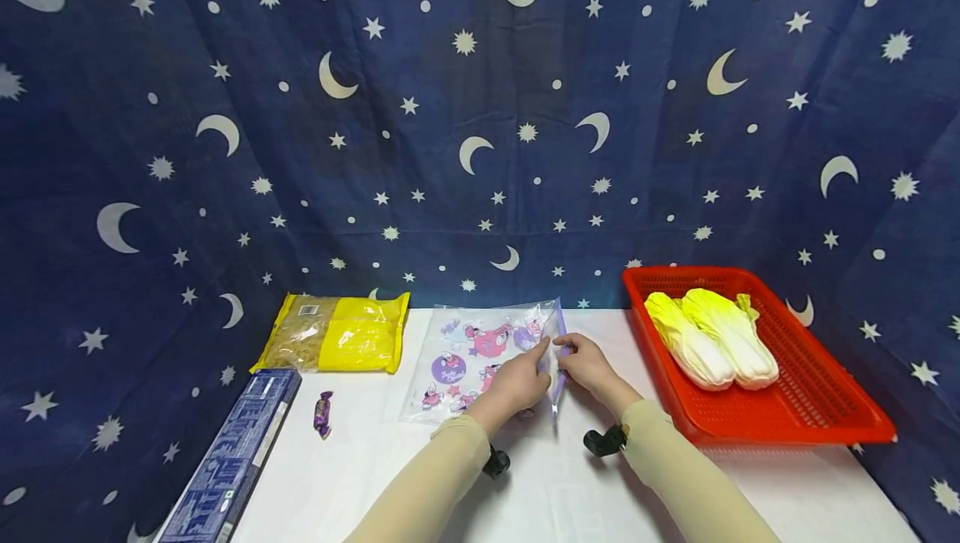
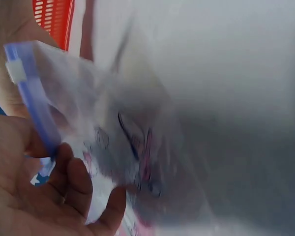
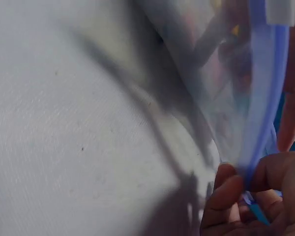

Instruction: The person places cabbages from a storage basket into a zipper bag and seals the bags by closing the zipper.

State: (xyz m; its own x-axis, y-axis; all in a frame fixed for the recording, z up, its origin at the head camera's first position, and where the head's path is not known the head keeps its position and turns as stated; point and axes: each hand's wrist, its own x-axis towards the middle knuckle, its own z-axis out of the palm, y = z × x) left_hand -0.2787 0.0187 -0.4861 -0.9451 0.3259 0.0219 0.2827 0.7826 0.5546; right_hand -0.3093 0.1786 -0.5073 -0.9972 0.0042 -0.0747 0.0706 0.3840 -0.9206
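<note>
A clear zip bag point(image 1: 465, 335) printed with pink and purple cartoon figures lies on the white table, its purple zip edge raised at the right end. My left hand point(image 1: 517, 386) pinches that zip edge between thumb and fingers. Facing it, my right hand point(image 1: 592, 372) pinches the same edge from the right side. In the left wrist view, a white slider point(image 2: 16, 71) sits near one end of the purple strip point(image 2: 39, 110), away from the fingertips. The right wrist view shows thumb and fingertips point(image 3: 226, 189) gripping the strip, which bows outward.
A red basket point(image 1: 817, 368) at the right holds two cabbages point(image 1: 727, 339). At the back left lies a yellow food packet point(image 1: 363, 335) with a see-through panel. A long blue box point(image 1: 232, 460) lies along the left edge, near a purple-wrapped candy point(image 1: 322, 414).
</note>
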